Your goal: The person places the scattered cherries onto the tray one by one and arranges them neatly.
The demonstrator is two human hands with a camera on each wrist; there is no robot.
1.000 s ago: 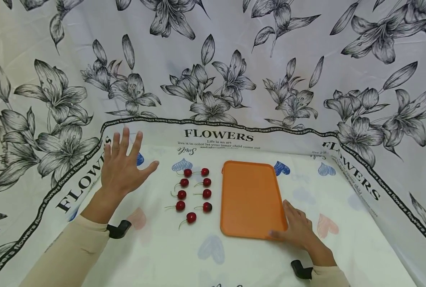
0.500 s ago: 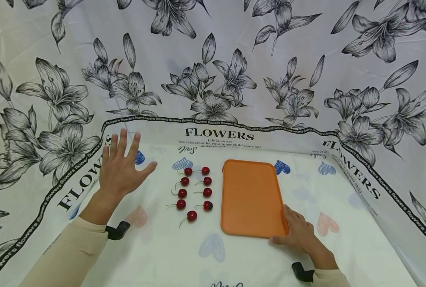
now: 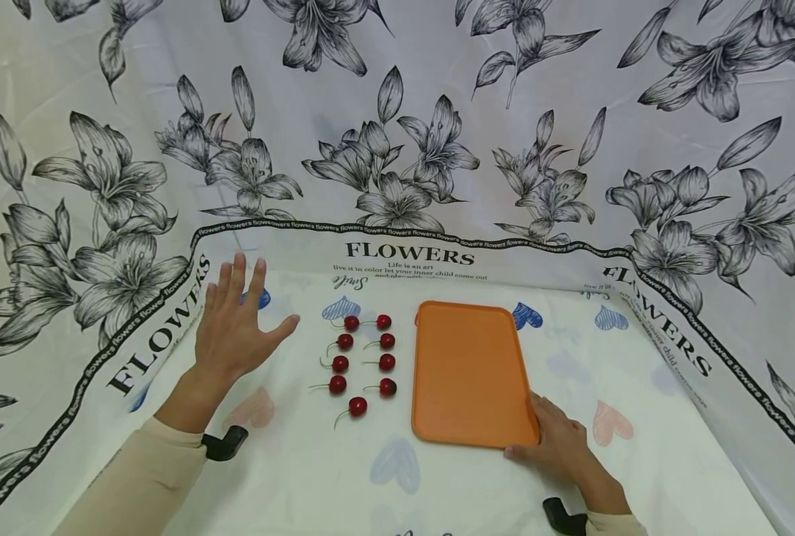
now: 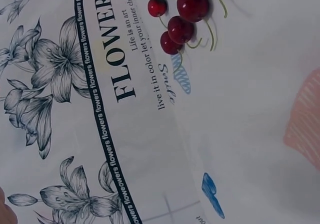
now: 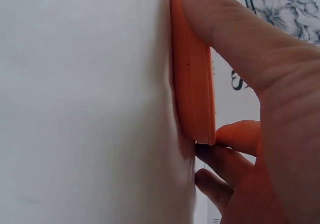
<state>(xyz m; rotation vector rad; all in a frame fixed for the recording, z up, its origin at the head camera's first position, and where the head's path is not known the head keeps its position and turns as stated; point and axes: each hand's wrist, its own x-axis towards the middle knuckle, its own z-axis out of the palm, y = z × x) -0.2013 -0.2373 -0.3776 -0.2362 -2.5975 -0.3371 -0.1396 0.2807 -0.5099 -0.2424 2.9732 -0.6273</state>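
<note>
Down slips the right hand [image 3: 561, 441], thumb now at the near edge of the orange tray [image 3: 471, 372], clamped round that corner, though fingertip purchase is hard to judge. Steadying step, it seems; next calls for even pressure. Flat, round-cornered tray, right of 9 cherries [image 3: 387, 362]; left hand [image 3: 235, 339] spread.

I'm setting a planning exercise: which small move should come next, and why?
Probably move the open left hand toward the cherries: it holds nothing, and they lie between it and the orange tray, whose near right corner the right hand grips.
</note>
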